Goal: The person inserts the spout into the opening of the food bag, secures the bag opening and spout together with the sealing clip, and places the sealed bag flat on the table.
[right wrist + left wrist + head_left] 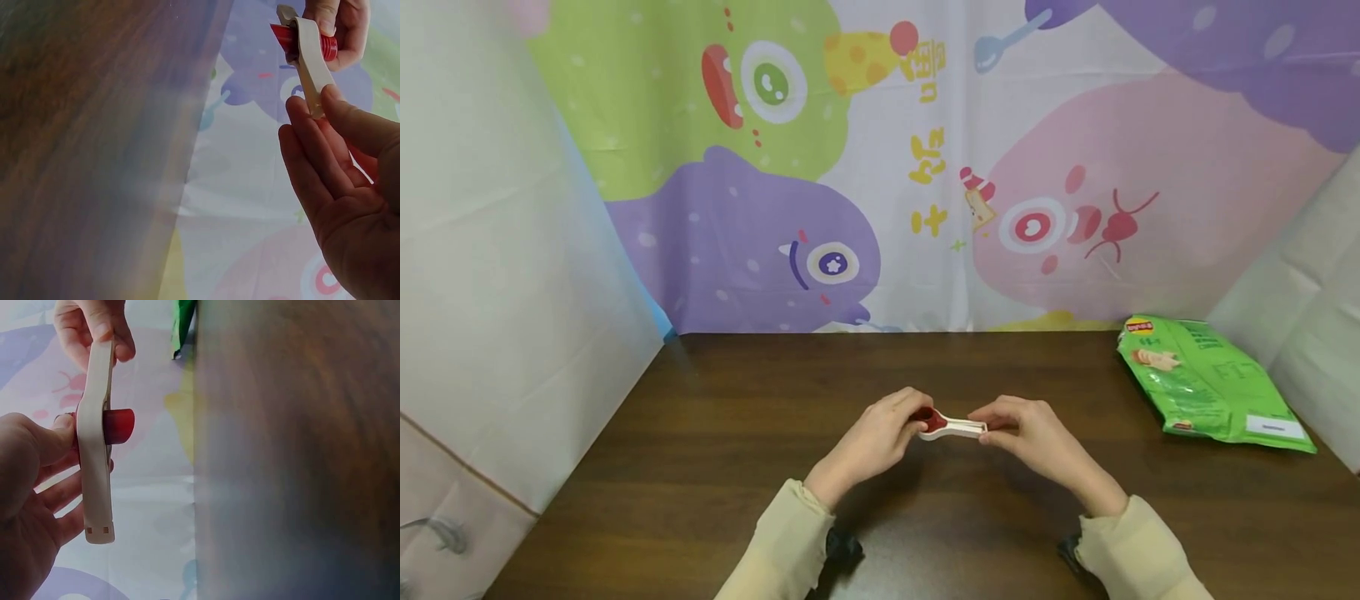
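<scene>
Both hands hold a white sealing clip (961, 428) with a red spout (120, 427) through its wide end, raised above the brown table. My left hand (880, 435) grips that wide end, thumb against the red screw cap (329, 48) on the spout. At the narrow end, my right hand (1037, 439) pinches the clip's tip between thumb and fingers. In the left wrist view the clip (95, 444) appears edge-on, its slanted spout pointing away from the left palm. Part of the red piece is hidden behind the left fingers in the head view.
A green snack bag (1217, 383) lies at the table's back right. The dark wooden table (760, 392) ends at a cartoon-printed curtain (917, 275). Pale fabric walls (497, 250) stand on both sides.
</scene>
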The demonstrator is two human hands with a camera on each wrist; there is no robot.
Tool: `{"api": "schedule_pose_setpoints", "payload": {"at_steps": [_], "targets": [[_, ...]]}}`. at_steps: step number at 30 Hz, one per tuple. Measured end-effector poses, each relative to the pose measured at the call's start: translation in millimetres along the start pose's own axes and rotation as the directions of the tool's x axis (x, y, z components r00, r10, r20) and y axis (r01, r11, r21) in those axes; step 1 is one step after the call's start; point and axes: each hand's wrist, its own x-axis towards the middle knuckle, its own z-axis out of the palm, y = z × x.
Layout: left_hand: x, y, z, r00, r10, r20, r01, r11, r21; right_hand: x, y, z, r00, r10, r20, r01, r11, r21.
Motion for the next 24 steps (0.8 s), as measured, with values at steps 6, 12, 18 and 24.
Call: {"api": "schedule_pose_setpoints", "payload": {"at_steps": [6,12,18,24], "targets": [[-0.1,1.6,-0.9,1.0,-0.011,0.012,0.011,1.0,-0.011,0.0,-1.2,-1.8,1.0,0.018,0.007,-0.018,1.0,0.014],[-1.6,2.1,1.7,1.0,-0.022,0.015,0.022,1.0,-0.013,-1.8,-1.6,-1.2,0.999,0.048,0.024,-0.049,0.998,0.033],[-1.6,2.5,0.7,1.0,-0.019,0.001,0.019,1.0,-0.023,-1.2,-0.5,-3.0,0.996,0.071,0.047,-0.076,0.99,0.119],[-2.1,2.4,0.2,1.0,-0.013,-0.011,0.013,0.999,-0.033,-0.5,0.6,-5.2,0.994,0.088,0.061,-0.097,0.98,0.173]]}}
